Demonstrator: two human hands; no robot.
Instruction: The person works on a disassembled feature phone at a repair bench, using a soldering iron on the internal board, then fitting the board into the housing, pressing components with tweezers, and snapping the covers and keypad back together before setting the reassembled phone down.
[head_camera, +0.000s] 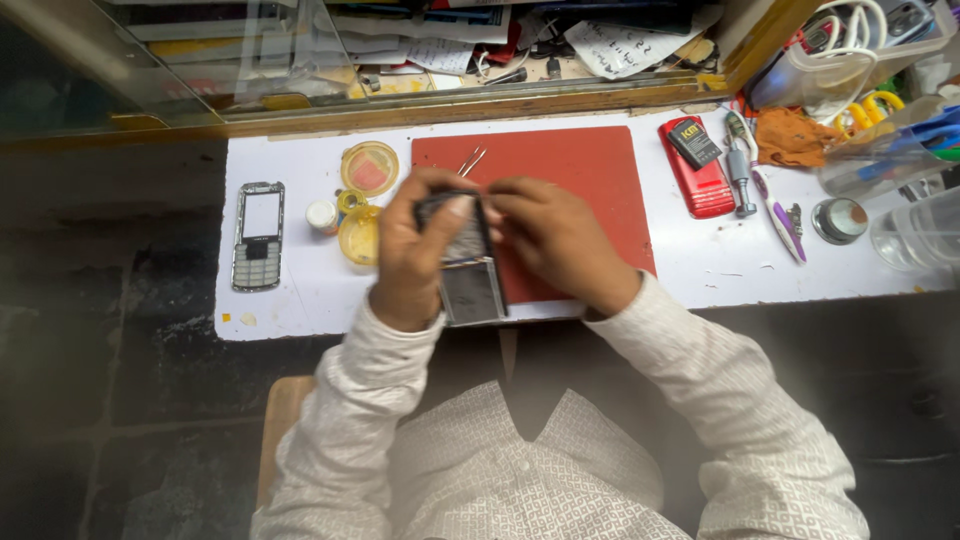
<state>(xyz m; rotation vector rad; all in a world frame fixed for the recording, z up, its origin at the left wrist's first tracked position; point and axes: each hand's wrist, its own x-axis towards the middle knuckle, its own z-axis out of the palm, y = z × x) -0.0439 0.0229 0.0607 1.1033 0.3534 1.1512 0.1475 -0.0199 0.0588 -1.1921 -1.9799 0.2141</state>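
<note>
Both hands clasp a dark, flat, opened-up mobile phone body (468, 265), held above the near edge of a white worktop (690, 265) and partly over a red rectangular work mat (570, 180). Left hand (410, 255) wraps the phone's left side, its thumb pressed across the upper face; right hand (550, 235) closes on the upper right corner, fingertips pinched against the edge. Working this part well seems to call for a steady left-hand hold while the right fingertips apply small, careful pressure, so nothing thin bends. Wrists angle inward, elbows spread wide, patterned white sleeves covering the forearms. On the mat's far edge lie slim metal tweezers (472, 160). Left of the hands sit round yellow plastic lids (362, 200) and a silver phone front frame with keypad (258, 235). To the right rest a red phone (697, 170) and a small screwdriver (740, 175).
</note>
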